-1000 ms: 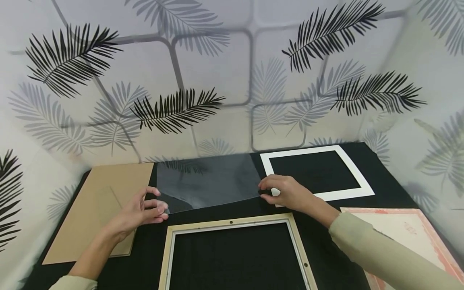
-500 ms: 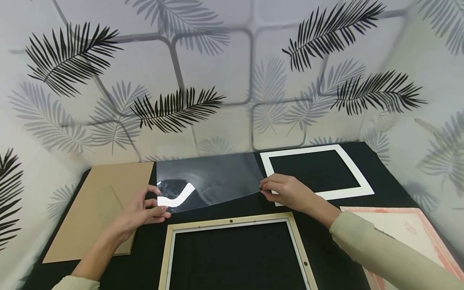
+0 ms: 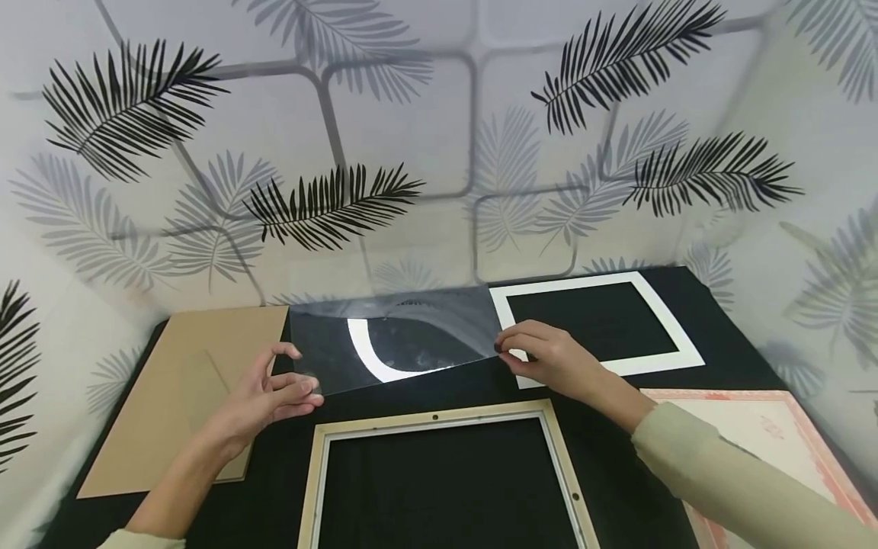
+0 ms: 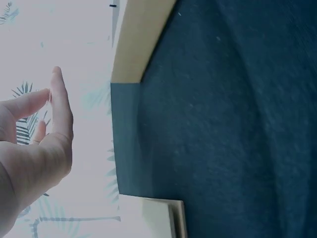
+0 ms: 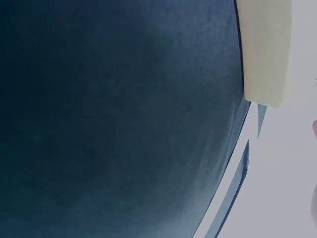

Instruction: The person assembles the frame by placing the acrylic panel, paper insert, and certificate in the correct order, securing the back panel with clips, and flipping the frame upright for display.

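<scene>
A clear, thin sheet with a bright reflection across it is held at its near corners, above the black cloth in the head view. My left hand pinches its near left corner between thumb and finger; the index finger is raised apart. At the near right corner, my right hand pinches the sheet with thumb and fingertips. In the left wrist view, thumb and finger of the left hand meet at the sheet's thin edge. Only slivers of the right hand show at the right wrist view's edge.
A wooden frame lies nearest, in the middle. Brown boards are at the left. A white mat lies back right, and a pink-bordered paper front right. Leaf-patterned fabric hangs behind.
Both hands keep hold of the sheet; the right hand has risen slightly and moved a little to the right. The sheet tilts, and its bright reflection has appeared and shifted rightward.
</scene>
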Demonstrator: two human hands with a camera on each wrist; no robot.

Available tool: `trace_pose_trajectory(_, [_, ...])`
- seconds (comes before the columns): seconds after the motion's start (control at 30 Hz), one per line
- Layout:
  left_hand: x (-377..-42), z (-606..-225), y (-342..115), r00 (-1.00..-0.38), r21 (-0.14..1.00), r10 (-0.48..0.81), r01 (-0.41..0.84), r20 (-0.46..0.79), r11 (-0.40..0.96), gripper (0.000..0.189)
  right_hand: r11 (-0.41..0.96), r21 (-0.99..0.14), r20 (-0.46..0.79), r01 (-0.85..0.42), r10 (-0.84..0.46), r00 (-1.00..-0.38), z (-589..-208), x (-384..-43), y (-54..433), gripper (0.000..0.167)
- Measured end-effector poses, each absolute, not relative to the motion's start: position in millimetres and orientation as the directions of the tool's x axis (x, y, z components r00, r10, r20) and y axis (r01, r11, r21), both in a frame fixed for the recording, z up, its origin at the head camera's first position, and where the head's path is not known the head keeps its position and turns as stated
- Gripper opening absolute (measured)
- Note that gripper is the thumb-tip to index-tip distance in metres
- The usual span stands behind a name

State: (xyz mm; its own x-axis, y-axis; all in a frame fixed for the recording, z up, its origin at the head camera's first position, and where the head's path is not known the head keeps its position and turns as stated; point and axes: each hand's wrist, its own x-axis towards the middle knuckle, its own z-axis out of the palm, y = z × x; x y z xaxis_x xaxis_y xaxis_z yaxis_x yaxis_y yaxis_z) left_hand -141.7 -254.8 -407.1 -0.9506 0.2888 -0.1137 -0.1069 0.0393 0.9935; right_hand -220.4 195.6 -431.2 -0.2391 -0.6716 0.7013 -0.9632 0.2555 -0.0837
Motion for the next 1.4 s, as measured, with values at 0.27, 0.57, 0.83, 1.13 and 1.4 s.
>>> trace_pose_trajectory(0.27, [-137,-398,-252,-0.949,0.999,0.314,-0.011,-0.025,0.045,0.045,0.235,-0.444,0.718,-0.865,-0.484,-0.5,-430,-207,198,0.046])
trace_pose_trajectory(0.57, [-136,-400,-252,-0.945,0.998,0.327,-0.006,-0.026,0.063,0.045,0.109,-0.843,0.46,-0.527,-0.362,-0.811,-421,-191,203,0.059])
trace_pose_trajectory(0.83, [-134,-405,-245,-0.931,0.995,0.358,-0.035,-0.068,0.098,0.046,0.103,-0.951,0.235,-0.292,-0.371,-0.898,-418,-177,210,0.05])
trace_pose_trajectory(1.13, [-131,-410,-245,-0.917,0.988,0.399,0.053,-0.008,0.142,0.047,0.093,-0.96,0.211,-0.266,-0.388,-0.897,-420,-165,216,0.042])
trace_pose_trajectory(1.4, [-130,-407,-245,-0.944,0.985,0.331,0.044,-0.014,0.169,0.042,0.064,-0.971,0.184,-0.232,-0.428,-0.885,-424,-162,221,0.042])
